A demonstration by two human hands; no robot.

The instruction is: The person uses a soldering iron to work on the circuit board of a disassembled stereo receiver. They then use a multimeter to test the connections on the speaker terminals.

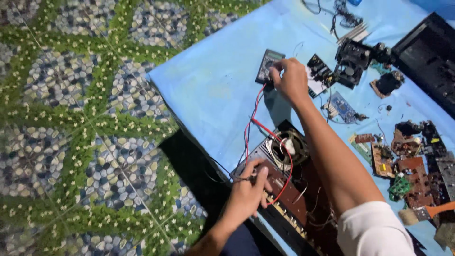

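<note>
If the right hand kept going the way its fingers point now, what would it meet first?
The right hand points up and left and is already at the dark multimeter on the blue sheet, so the meter comes first. Whether the fingers press its dial or just touch is unclear.

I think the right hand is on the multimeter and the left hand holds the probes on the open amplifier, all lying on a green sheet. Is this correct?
Not quite: the head view shows the sheet is light blue. Otherwise yes: the right hand is on the multimeter, and the left hand holds the probes on the open amplifier.
</note>
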